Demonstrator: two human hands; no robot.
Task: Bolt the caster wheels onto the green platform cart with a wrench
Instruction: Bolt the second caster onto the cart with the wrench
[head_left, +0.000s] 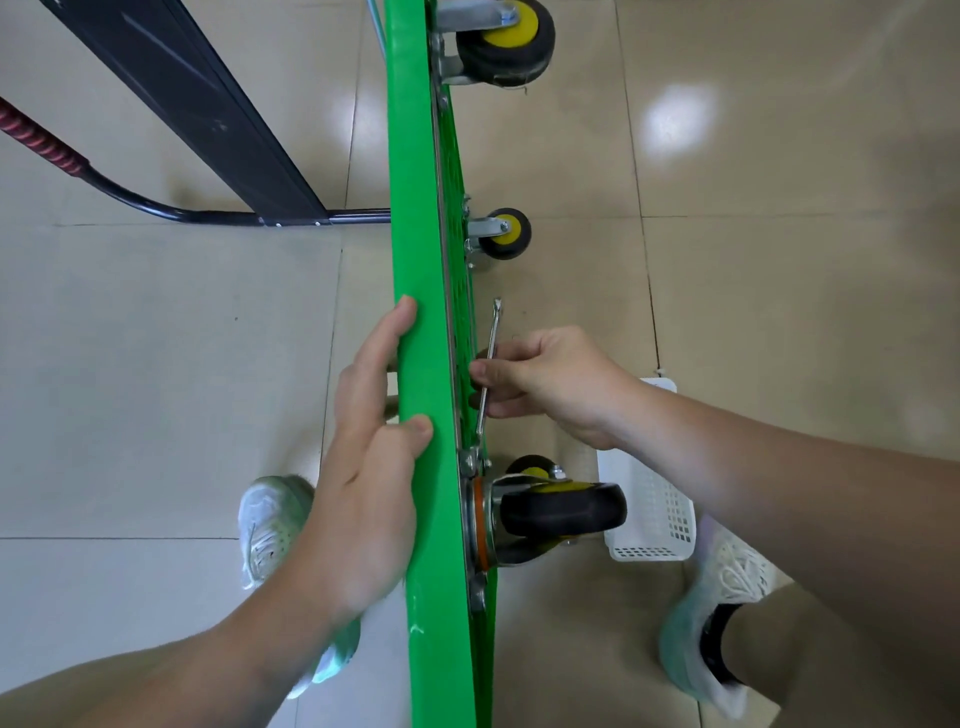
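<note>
The green platform cart (415, 218) stands on its edge, running up the middle of the head view with its underside facing right. My left hand (371, 452) grips the cart's near edge, thumb and index finger over the rim. My right hand (545, 382) pinches a thin metal wrench (489, 364), whose lower end sits at the mounting plate of the nearest caster wheel (563, 506). Two more caster wheels, one in the middle (506, 234) and one at the top (501, 41), stick out from the underside.
A white plastic basket (649, 514) lies on the tiled floor right of the nearest wheel. The cart's black handle bar (171, 210) and a dark panel (187, 98) lie to the left. My two shoes stand on either side of the cart.
</note>
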